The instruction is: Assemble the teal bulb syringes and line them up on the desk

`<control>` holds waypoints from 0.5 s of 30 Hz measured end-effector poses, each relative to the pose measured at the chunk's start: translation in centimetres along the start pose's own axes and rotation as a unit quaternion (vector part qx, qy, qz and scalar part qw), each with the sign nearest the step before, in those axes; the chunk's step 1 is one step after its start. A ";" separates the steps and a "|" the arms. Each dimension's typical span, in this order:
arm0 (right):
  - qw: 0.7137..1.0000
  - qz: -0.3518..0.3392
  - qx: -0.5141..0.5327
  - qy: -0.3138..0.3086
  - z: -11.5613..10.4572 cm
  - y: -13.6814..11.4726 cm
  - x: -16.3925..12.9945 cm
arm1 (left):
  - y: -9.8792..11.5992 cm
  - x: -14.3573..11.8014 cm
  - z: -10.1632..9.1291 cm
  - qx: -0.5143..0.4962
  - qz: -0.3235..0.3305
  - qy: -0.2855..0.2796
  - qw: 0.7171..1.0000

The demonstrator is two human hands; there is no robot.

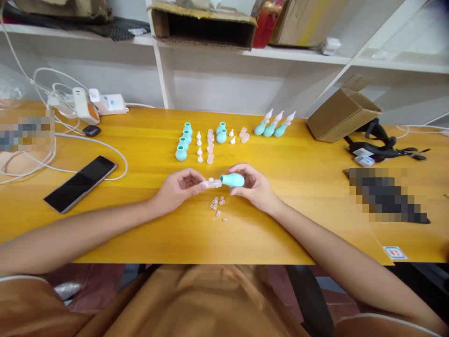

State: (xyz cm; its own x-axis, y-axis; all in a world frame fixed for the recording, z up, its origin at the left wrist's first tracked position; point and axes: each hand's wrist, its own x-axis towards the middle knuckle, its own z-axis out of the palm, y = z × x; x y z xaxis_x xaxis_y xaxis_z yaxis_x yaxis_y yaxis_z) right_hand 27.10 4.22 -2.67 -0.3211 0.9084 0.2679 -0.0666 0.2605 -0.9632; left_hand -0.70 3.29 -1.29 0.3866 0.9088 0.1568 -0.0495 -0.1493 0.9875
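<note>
My left hand (181, 188) pinches a clear plastic nozzle piece (213, 183), held level with its end at the mouth of a teal rubber bulb (233, 179). Around that bulb are the fingers of my right hand (255, 185); whether the two parts are joined I cannot tell. Just below lie several small pinkish rings (217, 202). Beyond my hands stand several open teal bulbs (181, 153), a row of white tips (199, 151) and a row of clear pinkish cups (210, 148). Three assembled bulbs with nozzles (269, 128) lean at the back.
On the left are a phone (80, 184), white cables (122, 154) and a power strip (114, 104). A cardboard box (342, 114), a black strap (372, 145) and a blurred dark object (387, 196) lie right. Shelves with boxes (203, 28) rise behind the wooden table (147, 238).
</note>
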 end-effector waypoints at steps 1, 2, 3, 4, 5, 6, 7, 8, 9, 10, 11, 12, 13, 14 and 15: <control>1.000 -0.008 -0.010 0.000 -0.1 0.0 -0.1 | 0.1 0.0 0.0 -0.001 -0.008 -0.005 1.000; 1.000 -0.020 -0.019 0.000 -0.1 0.0 -0.1 | 0.1 0.0 0.0 -0.004 -0.014 -0.009 1.000; 0.999 -0.035 -0.028 0.000 -0.2 0.0 -0.2 | 0.2 0.0 0.0 -0.007 -0.021 -0.012 1.000; 0.998 -0.052 -0.038 0.000 -0.2 0.1 -0.2 | 0.3 0.1 0.0 -0.011 -0.026 -0.015 0.999; 0.996 -0.069 -0.049 -0.001 -0.3 0.1 -0.3 | 0.4 0.1 0.0 -0.014 -0.031 -0.017 0.999; 0.994 -0.086 -0.060 -0.002 -0.3 0.2 -0.3 | 0.4 0.1 0.0 -0.017 -0.035 -0.019 0.999; 0.992 -0.104 -0.071 -0.004 -0.3 0.2 -0.3 | 0.5 0.1 0.0 -0.019 -0.040 -0.022 0.999; 0.989 -0.121 -0.081 -0.006 -0.4 0.2 -0.4 | 0.6 0.1 0.0 -0.020 -0.044 -0.026 0.998; 0.986 -0.139 -0.092 -0.008 -0.4 0.1 -0.4 | 0.6 0.1 0.0 -0.023 -0.047 -0.030 0.998; 0.982 -0.155 -0.103 -0.011 -0.4 0.0 -0.4 | 0.6 0.2 0.0 -0.026 -0.049 -0.035 0.998; 0.978 -0.171 -0.117 -0.013 -0.5 -0.1 -0.4 | 0.7 0.2 -0.1 -0.030 -0.051 -0.039 0.997; 0.973 -0.185 -0.134 -0.016 -0.5 -0.2 -0.4 | 0.7 0.2 -0.1 -0.034 -0.052 -0.043 0.997; 0.968 -0.199 -0.154 -0.019 -0.5 -0.4 -0.4 | 0.7 0.2 -0.1 -0.037 -0.053 -0.045 0.997; 0.961 -0.212 -0.175 -0.021 -0.6 -0.6 -0.4 | 0.7 0.2 -0.1 -0.040 -0.054 -0.046 0.997; 0.954 -0.227 -0.196 -0.021 -0.6 -0.9 -0.3 | 0.8 0.3 -0.1 -0.043 -0.056 -0.047 0.996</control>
State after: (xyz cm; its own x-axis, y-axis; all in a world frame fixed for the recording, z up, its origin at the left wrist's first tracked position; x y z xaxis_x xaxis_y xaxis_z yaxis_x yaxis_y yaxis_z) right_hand 27.88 3.90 -1.92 -0.3815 0.6610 0.6462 0.1469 0.7335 -0.6636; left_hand -0.70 3.45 -0.50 0.4789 0.8766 0.0471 -0.0778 -0.0111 0.9969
